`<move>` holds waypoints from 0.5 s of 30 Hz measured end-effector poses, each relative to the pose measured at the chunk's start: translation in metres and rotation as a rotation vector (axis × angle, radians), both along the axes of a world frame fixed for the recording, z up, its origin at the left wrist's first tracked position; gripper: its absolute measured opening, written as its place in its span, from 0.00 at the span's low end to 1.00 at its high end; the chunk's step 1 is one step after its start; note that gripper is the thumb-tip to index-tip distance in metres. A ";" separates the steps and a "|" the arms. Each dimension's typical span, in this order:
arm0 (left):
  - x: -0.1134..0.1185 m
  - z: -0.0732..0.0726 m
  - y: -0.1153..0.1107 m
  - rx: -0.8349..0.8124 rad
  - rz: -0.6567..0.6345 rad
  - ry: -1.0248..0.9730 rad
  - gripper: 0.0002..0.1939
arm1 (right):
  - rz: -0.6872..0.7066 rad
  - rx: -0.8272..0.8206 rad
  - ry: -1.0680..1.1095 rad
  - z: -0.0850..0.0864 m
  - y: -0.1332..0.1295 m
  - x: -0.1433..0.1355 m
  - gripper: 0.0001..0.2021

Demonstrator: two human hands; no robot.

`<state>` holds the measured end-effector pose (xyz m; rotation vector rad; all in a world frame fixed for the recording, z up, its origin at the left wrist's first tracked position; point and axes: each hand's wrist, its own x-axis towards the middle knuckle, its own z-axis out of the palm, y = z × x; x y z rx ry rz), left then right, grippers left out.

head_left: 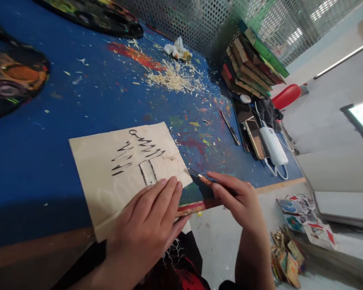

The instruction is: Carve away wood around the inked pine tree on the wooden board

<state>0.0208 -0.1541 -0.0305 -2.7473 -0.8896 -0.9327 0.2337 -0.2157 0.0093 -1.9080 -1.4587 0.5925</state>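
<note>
A pale wooden board (103, 161) lies at the blue table's front edge, with black brush-like strokes and a narrow outlined shape drawn on it. Shallow carved marks show near its right side. My left hand (148, 217) grips the board's near side, fingers laid close together over the top and thumb lower down by the edge. Just right of the board, my right hand (237, 197) is closed around the wooden handle of a thin carving tool (204, 179). The tool's metal tip points left, close to the board's right corner.
Wood shavings (178, 76) and a crumpled tissue (178, 49) lie farther back. Dark paint palettes (10, 76) stand at left. Toward the right are a slim pen-like tool (229, 127), a phone (254, 135), a white power bank (274, 146) and stacked boards (249, 64).
</note>
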 end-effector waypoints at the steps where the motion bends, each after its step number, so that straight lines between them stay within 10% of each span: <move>1: -0.007 0.002 0.003 -0.064 -0.038 -0.022 0.20 | -0.031 0.021 0.086 -0.003 -0.002 0.008 0.12; 7: -0.039 0.012 0.013 -0.322 -0.139 -0.014 0.16 | -0.271 0.368 0.724 -0.025 -0.003 0.032 0.10; 15: -0.037 0.008 0.005 -0.220 -0.134 -0.035 0.14 | -0.467 0.434 0.584 -0.022 -0.003 0.013 0.15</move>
